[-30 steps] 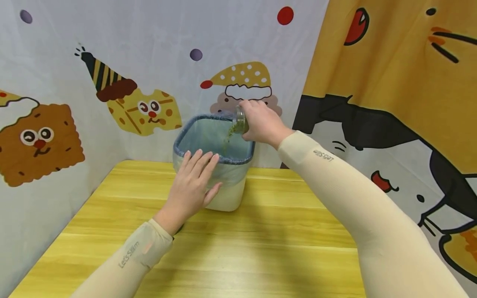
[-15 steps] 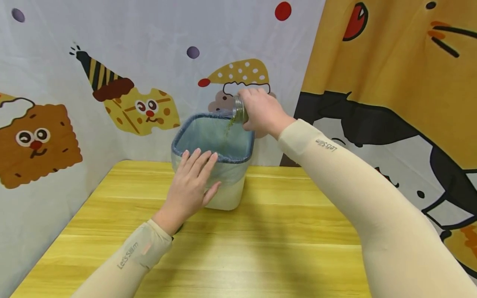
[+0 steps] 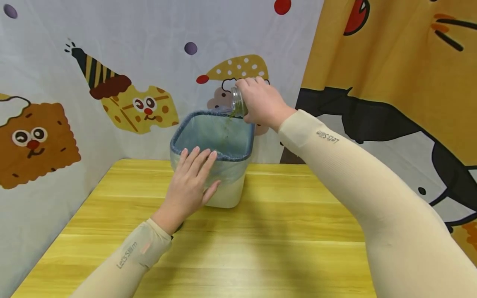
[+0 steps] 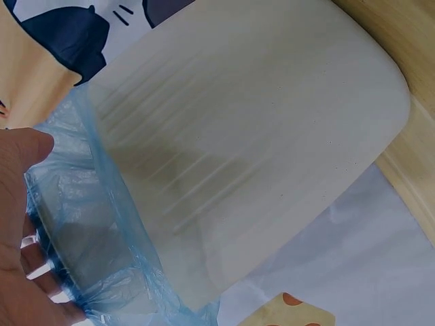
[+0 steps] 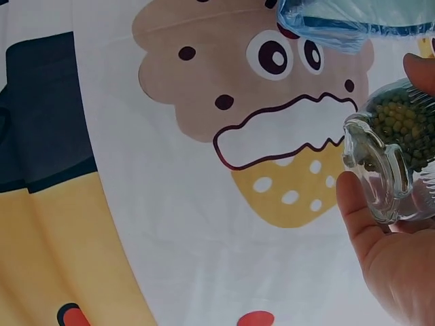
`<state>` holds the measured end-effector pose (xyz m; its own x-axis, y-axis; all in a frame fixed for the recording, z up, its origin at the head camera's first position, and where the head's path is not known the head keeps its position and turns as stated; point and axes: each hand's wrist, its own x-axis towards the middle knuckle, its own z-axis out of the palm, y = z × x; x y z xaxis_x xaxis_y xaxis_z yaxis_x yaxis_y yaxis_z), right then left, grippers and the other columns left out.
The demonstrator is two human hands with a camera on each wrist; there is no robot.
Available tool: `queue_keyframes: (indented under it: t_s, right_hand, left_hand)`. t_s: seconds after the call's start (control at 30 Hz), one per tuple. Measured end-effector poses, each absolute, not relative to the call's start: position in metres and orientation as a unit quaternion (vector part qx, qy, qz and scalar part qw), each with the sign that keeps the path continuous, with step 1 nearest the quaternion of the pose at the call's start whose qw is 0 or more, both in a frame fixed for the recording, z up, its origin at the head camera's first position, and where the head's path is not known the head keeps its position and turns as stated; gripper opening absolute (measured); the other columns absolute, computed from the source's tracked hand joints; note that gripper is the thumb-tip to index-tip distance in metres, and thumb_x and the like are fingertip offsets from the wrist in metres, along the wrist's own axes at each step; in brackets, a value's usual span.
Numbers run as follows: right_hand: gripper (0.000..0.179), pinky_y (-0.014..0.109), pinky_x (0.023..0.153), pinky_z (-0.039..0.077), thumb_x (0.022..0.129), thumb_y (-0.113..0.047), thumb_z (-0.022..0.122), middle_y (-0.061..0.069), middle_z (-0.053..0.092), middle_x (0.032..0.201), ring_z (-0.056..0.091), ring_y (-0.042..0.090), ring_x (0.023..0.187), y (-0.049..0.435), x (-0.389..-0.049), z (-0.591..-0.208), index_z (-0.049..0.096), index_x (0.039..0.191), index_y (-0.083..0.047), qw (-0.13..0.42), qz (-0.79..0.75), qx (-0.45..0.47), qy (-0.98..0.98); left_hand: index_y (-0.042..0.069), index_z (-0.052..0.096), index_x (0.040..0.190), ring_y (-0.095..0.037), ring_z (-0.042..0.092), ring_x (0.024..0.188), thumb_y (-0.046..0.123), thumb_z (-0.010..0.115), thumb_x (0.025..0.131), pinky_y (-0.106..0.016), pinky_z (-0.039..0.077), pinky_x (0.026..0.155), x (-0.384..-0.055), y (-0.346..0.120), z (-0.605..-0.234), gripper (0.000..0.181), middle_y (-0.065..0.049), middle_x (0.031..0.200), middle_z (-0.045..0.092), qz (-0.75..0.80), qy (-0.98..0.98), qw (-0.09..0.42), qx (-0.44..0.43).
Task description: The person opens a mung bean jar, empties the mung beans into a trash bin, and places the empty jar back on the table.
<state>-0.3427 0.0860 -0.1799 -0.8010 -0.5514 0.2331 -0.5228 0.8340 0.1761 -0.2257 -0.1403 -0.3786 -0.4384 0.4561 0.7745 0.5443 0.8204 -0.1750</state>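
A whitish bin (image 3: 225, 195) lined with a thin blue plastic bag (image 3: 201, 132) stands upright on the table. My right hand (image 3: 263, 102) grips a clear glass jar (image 3: 237, 102), tipped over the bin's far right rim. Small green beans (image 3: 228, 126) fall from its mouth into the bin. More green beans (image 5: 401, 122) lie inside the jar in the right wrist view, where fingers and thumb wrap the glass. My left hand (image 3: 188, 182) rests on the bin's near rim, fingers straight and spread over the bag's edge. The bin's bottom is hidden.
The bin stands near the back edge of a yellow wood-grain table (image 3: 231, 256). Behind it hangs a white cloth (image 3: 149, 37) with cartoon prints, and an orange curtain (image 3: 402, 54) with cartoon animals hangs on the right.
My right hand has risen a little with the jar, and the stream of falling beans has thinned. The left hand stays at the rim; the head view has shifted slightly.
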Motion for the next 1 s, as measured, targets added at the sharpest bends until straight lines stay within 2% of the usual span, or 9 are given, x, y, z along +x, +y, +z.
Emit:
queue_keyframes:
  t_s: [0.2,0.33,0.4,0.5,0.63,0.73,1.0]
  right_hand:
    - [0.091,0.053,0.12,0.048,0.093,-0.03,0.085,0.02,0.044,0.165,0.043,0.041,0.151,0.081,-0.343,-0.179,0.034,0.163,-0.003,0.144,-0.085,0.282,-0.945]
    - [0.09,0.052,0.121,0.047,0.092,-0.03,0.085,0.02,0.044,0.165,0.043,0.041,0.151,0.079,-0.344,-0.181,0.035,0.163,-0.003,0.141,-0.093,0.287,-0.943]
    - [0.09,0.051,0.121,0.047,0.092,-0.03,0.085,0.02,0.045,0.164,0.043,0.041,0.15,0.079,-0.345,-0.182,0.036,0.162,-0.003,0.141,-0.095,0.289,-0.942]
    - [0.088,0.051,0.12,0.049,0.091,-0.029,0.086,0.02,0.046,0.163,0.045,0.04,0.148,0.079,-0.345,-0.185,0.038,0.16,-0.003,0.145,-0.097,0.292,-0.94]
    - [0.088,0.05,0.118,0.05,0.091,-0.031,0.087,0.019,0.048,0.16,0.047,0.041,0.144,0.078,-0.346,-0.186,0.039,0.159,-0.003,0.15,-0.111,0.298,-0.936]
    - [0.089,0.049,0.118,0.05,0.091,-0.034,0.088,0.019,0.049,0.157,0.048,0.041,0.142,0.077,-0.347,-0.188,0.039,0.158,-0.003,0.154,-0.129,0.303,-0.932]
    - [0.088,0.049,0.123,0.046,0.09,-0.035,0.088,0.019,0.052,0.154,0.05,0.04,0.142,0.077,-0.347,-0.19,0.041,0.157,-0.003,0.167,-0.149,0.312,-0.923]
  left_hand:
    - [0.002,0.053,0.155,-0.049,0.056,0.14,0.037,0.091,0.085,-0.067,0.04,0.122,-0.227,-0.14,-0.377,0.087,-0.024,0.146,0.063,-0.052,-0.841,0.448,-0.298]
    - [0.002,0.055,0.154,-0.049,0.057,0.139,0.041,0.088,0.088,-0.068,0.04,0.121,-0.227,-0.14,-0.377,0.084,-0.024,0.145,0.063,-0.056,-0.843,0.446,-0.297]
    - [0.001,0.055,0.153,-0.05,0.057,0.139,0.045,0.081,0.094,-0.069,0.04,0.121,-0.226,-0.14,-0.376,0.078,-0.024,0.145,0.064,-0.059,-0.844,0.444,-0.296]
    - [0.002,0.056,0.152,-0.049,0.057,0.139,0.054,0.059,0.107,-0.07,0.039,0.121,-0.225,-0.139,-0.376,0.069,-0.023,0.145,0.064,-0.067,-0.845,0.441,-0.294]
    - [0.002,0.058,0.152,-0.049,0.057,0.139,0.06,0.032,0.114,-0.069,0.04,0.121,-0.224,-0.137,-0.375,0.073,-0.023,0.145,0.065,-0.077,-0.844,0.443,-0.291]
    - [0.002,0.059,0.151,-0.049,0.058,0.14,0.06,0.028,0.114,-0.069,0.04,0.121,-0.223,-0.137,-0.375,0.075,-0.023,0.145,0.065,-0.081,-0.845,0.443,-0.288]
    - [0.001,0.06,0.149,-0.05,0.059,0.138,0.06,0.028,0.114,-0.07,0.041,0.119,-0.222,-0.134,-0.374,0.075,-0.024,0.143,0.066,-0.077,-0.844,0.448,-0.286]
